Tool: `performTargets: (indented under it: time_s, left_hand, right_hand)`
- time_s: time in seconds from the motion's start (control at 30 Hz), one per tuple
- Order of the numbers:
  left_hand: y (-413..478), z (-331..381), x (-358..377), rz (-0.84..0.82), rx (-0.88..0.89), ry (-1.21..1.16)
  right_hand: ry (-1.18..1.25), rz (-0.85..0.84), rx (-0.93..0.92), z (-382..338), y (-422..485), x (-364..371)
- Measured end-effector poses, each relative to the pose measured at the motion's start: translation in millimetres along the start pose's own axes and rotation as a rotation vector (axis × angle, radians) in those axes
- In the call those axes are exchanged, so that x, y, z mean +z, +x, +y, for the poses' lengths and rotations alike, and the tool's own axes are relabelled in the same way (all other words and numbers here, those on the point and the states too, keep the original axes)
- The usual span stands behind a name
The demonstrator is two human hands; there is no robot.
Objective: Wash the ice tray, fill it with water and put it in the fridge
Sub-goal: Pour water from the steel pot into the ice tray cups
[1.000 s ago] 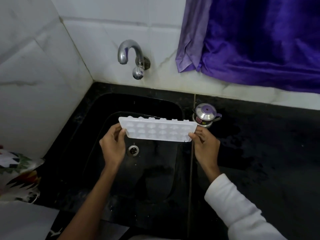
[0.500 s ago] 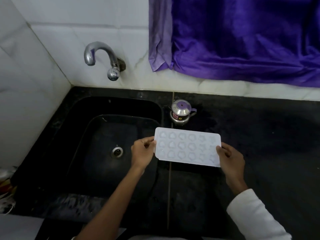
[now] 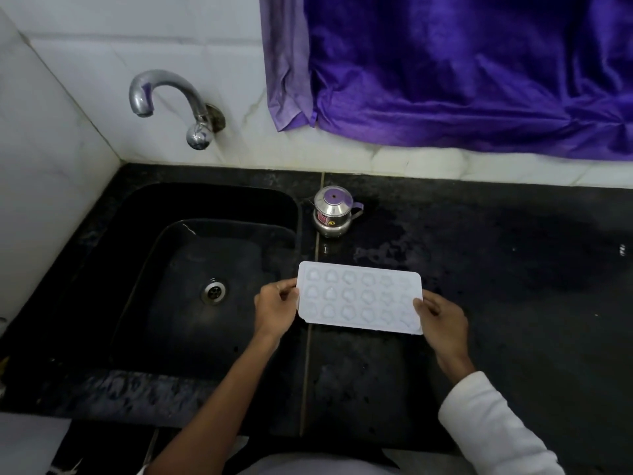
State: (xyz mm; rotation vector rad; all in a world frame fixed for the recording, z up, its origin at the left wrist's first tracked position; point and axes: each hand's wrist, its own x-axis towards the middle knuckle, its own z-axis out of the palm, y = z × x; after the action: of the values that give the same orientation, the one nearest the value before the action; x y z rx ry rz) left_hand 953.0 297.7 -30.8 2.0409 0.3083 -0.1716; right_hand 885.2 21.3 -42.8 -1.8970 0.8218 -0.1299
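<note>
The left hand [image 3: 275, 310] and right hand [image 3: 442, 320] each pinch one short end of the white ice tray [image 3: 359, 298], holding it level over the black counter [image 3: 496, 269] beside the sink [image 3: 205, 207].

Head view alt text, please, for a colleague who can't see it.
A left hand and a right hand hold a white ice tray by its short ends, over the black counter right of the sink. A steel pot stands behind it; a tap juts from the tiled wall beside a purple curtain.
</note>
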Motion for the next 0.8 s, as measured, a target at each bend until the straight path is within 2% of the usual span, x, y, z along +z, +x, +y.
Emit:
performTargets:
  time_s: [0.43, 0.57, 0.67, 0.8]
  left_hand:
    - [-1, -13, 3, -0.010, 0.046, 0.081]
    - [10, -22, -2, -0.029, 0.016, 0.072]
    - [24, -21, -9, 0.026, 0.015, 0.062]
    - [49, 9, -13, 0.041, 0.093, 0.005]
  right_hand:
    - [-0.090, -0.025, -0.062, -3, -4, 1]
    - [-0.112, 0.091, -0.093, -5, -2, 1]
    - [-0.105, 0.171, -0.225, -17, 7, 0]
    - [-0.022, 0.049, -0.364, -58, 27, 8]
